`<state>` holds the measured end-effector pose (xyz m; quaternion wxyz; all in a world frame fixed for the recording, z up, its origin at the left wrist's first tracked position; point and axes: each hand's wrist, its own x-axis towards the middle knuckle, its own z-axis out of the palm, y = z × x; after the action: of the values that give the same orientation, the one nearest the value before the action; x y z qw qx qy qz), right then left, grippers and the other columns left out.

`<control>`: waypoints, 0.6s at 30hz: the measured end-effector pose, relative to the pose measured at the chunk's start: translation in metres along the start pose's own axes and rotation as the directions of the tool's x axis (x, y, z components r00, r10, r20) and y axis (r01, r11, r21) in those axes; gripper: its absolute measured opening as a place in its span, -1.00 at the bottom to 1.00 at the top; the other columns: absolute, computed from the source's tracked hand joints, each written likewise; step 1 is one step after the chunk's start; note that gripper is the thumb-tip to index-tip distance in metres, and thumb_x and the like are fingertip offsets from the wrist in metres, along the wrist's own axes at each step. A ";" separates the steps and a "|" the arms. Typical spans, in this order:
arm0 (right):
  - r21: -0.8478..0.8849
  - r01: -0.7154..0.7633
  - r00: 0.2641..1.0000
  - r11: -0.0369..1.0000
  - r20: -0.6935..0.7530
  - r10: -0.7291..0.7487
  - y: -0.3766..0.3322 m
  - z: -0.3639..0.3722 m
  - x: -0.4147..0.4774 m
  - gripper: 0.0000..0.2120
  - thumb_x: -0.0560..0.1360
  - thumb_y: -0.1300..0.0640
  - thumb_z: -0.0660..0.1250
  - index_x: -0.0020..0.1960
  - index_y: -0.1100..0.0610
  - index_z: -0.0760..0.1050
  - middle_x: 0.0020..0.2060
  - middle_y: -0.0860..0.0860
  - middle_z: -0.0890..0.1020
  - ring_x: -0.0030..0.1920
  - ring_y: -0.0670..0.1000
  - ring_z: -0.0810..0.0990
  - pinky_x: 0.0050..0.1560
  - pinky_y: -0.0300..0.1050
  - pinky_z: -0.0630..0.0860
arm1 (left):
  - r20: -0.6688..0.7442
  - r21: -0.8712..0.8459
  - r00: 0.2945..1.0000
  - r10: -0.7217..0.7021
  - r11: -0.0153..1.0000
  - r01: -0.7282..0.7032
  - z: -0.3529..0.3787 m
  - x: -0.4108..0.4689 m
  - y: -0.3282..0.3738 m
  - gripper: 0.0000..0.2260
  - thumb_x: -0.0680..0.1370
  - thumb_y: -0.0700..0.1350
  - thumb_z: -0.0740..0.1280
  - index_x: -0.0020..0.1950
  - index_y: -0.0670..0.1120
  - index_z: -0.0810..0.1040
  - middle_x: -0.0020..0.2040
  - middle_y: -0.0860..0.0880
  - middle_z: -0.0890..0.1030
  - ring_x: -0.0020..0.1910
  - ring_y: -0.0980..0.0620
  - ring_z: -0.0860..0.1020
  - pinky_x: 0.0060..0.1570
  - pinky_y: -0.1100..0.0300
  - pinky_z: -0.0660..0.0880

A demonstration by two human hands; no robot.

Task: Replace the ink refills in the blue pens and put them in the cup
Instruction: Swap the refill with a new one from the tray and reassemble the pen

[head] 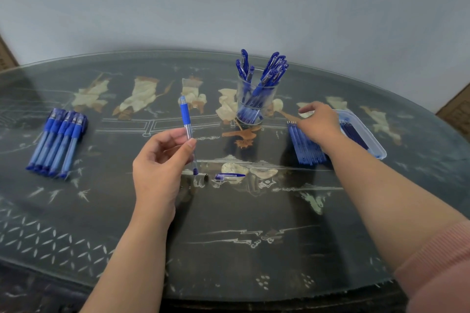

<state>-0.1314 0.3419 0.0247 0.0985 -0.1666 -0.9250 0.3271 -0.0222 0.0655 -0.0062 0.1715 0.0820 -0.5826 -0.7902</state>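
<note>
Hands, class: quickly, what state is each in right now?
Left hand: pinching a blue pen.
Right hand: over the refills; grip cannot be told.

Looks like a room in a home, not a workshop. Desk (pixel 229 223): dark lacquer with a curved far edge, decorated with pale robed figures (pixel 138 96), railings and lattice borders, all under a sheet of glass. Plain grey-blue wall (pixel 229 7) directly behind it. Carved brown wood (pixel 455 107) at far right and another brown piece (pixel 5 56) at far left; cannot tell what either is. Blue pens (pixel 57 140) and a clear cup (pixel 255 99) sit straight on the glass.
</note>
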 end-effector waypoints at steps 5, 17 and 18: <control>-0.141 -0.126 0.970 0.982 -0.225 0.092 0.036 -0.051 0.002 -0.73 0.48 0.33 0.27 0.10 0.12 0.60 0.13 0.13 0.62 0.13 0.18 0.57 0.01 -0.16 0.40 | 0.002 -0.003 1.000 0.005 1.000 -0.005 0.000 0.000 -0.001 -0.83 0.46 -0.28 0.46 0.02 -0.08 0.64 -0.15 0.05 0.67 -0.17 0.12 0.61 -0.06 0.24 0.60; -0.311 -0.119 0.992 0.943 -0.075 0.100 0.077 -0.068 -0.008 -0.68 0.43 0.36 0.26 0.03 0.09 0.67 0.10 0.13 0.66 0.12 0.18 0.60 0.15 -0.09 0.50 | 0.030 0.018 0.997 0.068 0.997 -0.069 0.002 0.001 -0.006 -0.81 0.47 -0.31 0.43 -0.04 -0.03 0.62 -0.11 0.01 0.65 -0.19 0.18 0.61 -0.10 0.34 0.60; -0.318 -0.108 0.993 0.942 -0.076 0.088 0.077 -0.066 -0.008 -0.68 0.42 0.37 0.24 0.01 0.10 0.67 0.07 0.13 0.67 0.09 0.18 0.61 0.13 -0.09 0.52 | 0.035 0.022 0.997 0.070 0.997 -0.071 0.002 0.001 -0.007 -0.81 0.47 -0.31 0.43 -0.03 -0.03 0.62 -0.10 0.00 0.64 -0.18 0.18 0.61 -0.11 0.34 0.60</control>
<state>-0.0860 0.4335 0.0255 0.0817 -0.2361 -0.9530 0.1714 -0.0250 0.0688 -0.0117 0.1883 0.0500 -0.5973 -0.7780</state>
